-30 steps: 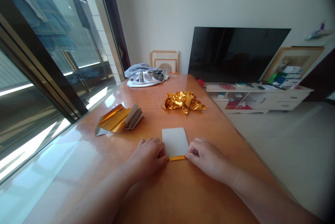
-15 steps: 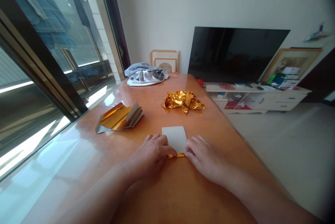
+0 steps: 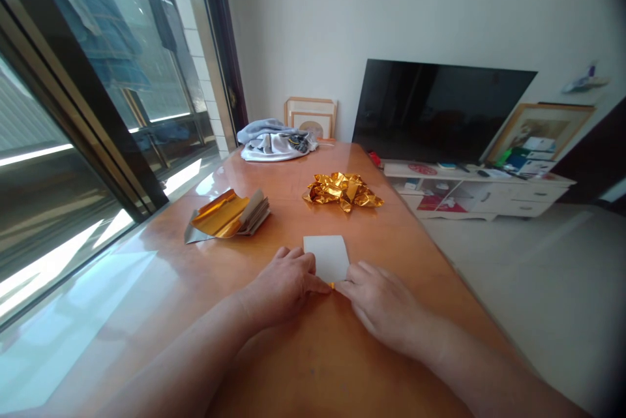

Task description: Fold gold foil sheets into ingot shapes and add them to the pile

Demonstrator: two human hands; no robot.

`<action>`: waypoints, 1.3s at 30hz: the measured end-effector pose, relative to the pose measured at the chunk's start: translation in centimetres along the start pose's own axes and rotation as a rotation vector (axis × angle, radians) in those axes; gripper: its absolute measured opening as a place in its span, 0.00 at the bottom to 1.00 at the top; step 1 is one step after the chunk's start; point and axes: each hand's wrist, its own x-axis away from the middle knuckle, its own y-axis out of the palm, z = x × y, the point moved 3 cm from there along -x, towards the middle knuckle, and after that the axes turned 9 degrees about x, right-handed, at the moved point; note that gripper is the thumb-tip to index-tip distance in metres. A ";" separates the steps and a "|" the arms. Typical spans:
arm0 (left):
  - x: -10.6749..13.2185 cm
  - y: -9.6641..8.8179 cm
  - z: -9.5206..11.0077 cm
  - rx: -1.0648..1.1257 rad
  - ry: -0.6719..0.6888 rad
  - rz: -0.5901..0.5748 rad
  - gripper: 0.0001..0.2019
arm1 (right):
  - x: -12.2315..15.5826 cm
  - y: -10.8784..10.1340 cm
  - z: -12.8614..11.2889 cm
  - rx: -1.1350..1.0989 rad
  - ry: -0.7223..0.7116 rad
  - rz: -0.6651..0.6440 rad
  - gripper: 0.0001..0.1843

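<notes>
A small sheet of foil paper (image 3: 327, 255) lies white side up on the wooden table, its near edge folded over in a narrow gold strip. My left hand (image 3: 288, 282) is closed on the left part of that fold, thumb and fingers pressed to it. From the other side my right hand (image 3: 380, 295), fingers curled, pinches the right part of the fold. Only a speck of gold shows between the two thumbs. Beyond the sheet sits a pile of crumpled or folded gold foil pieces (image 3: 345, 191). To the left lies a stack of gold and grey foil sheets (image 3: 229, 214).
The glossy wooden table (image 3: 313, 366) stretches away from me, its right edge running beside the tiled floor. A bundle of pale cloth (image 3: 278, 141) lies at the far end. Glass sliding doors (image 3: 122, 85) stand at left; a television (image 3: 440, 108) rests on a white cabinet (image 3: 518, 193).
My right thumb has slid left along the fold, nearer to my left thumb, so less gold shows. The view has tilted slightly; the foil pile and stack lie as before.
</notes>
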 end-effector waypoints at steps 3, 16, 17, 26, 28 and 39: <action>0.0 0.1 0.1 -0.004 0.000 0.018 0.14 | 0.2 -0.1 -0.7 -0.002 -0.036 -0.026 0.16; -0.1 0.1 1.0 -0.065 0.027 0.018 0.10 | 1.6 -1.3 0.8 0.107 0.111 -0.079 0.12; -0.1 0.1 1.0 -0.065 0.031 0.016 0.10 | 1.6 -1.3 1.0 0.113 0.115 -0.074 0.12; -0.1 0.3 1.1 -0.079 0.048 0.030 0.11 | 0.7 -1.5 0.5 0.055 0.089 0.013 0.11; 0.0 0.3 1.0 -0.083 0.047 0.032 0.11 | 0.6 -1.3 -0.1 0.027 0.022 0.006 0.12; 1.3 -1.0 0.1 -0.057 -0.010 0.018 0.15 | 0.8 -1.0 -0.4 0.040 -0.009 -0.026 0.09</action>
